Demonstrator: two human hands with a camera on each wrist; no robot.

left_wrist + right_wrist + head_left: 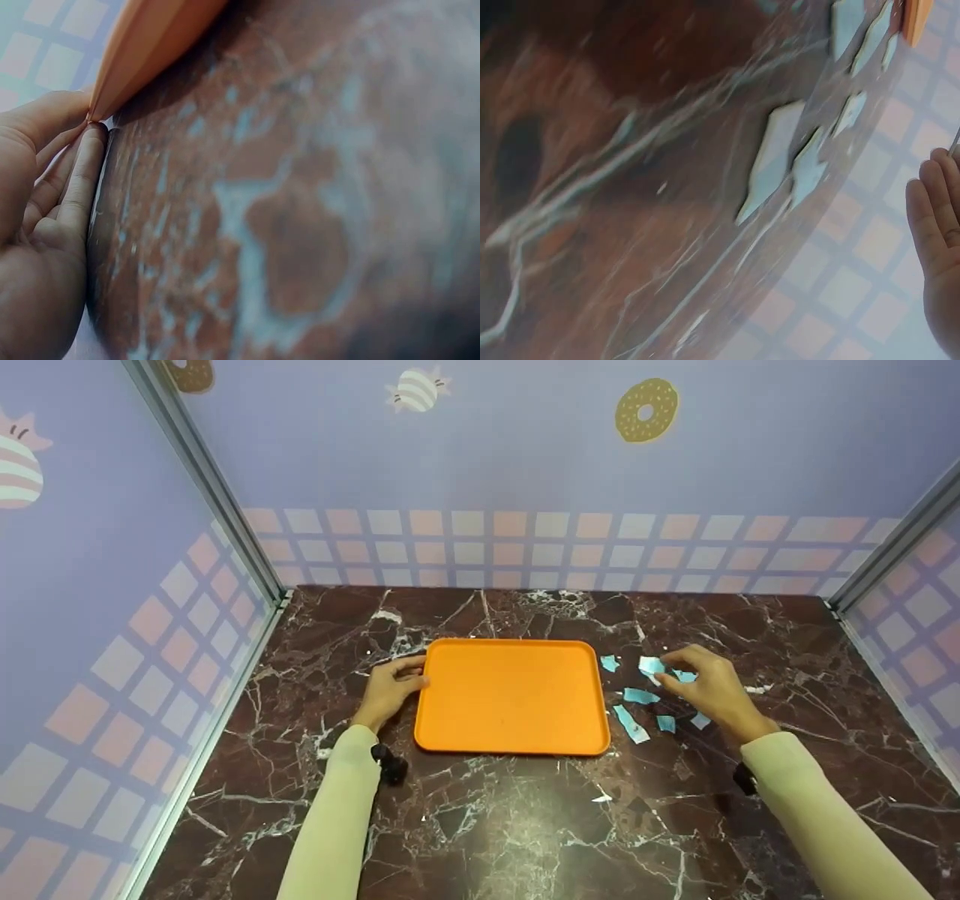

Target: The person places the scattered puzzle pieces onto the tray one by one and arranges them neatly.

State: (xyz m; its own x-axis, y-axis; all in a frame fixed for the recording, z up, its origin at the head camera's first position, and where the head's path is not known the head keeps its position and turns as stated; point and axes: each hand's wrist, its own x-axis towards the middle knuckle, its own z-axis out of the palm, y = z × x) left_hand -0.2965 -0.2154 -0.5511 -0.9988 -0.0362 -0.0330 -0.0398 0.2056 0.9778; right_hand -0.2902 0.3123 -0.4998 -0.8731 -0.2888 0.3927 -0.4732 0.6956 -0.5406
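An orange rectangular tray (pixel 513 697) lies on the dark marble tabletop. At its left rim, my left hand (pixel 389 690) pinches the edge between thumb and fingers; the left wrist view shows the fingers (pixel 81 176) low by the tabletop. To the right of the tray, my right hand (pixel 709 679) pinches a pale blue torn paper scrap (pixel 650 666) by its right side. Several similar scraps lie around and below that hand, among them a long strip (pixel 631 724), a wider piece (pixel 641 696) and a small square one (pixel 666 724).
One small blue scrap (pixel 610 663) lies close to the tray's right rim. A tiny white fleck (pixel 602 796) is on the marble tabletop (pixel 517 825) nearer the front. Patterned panels (pixel 495 472) enclose the table at the back, left and right.
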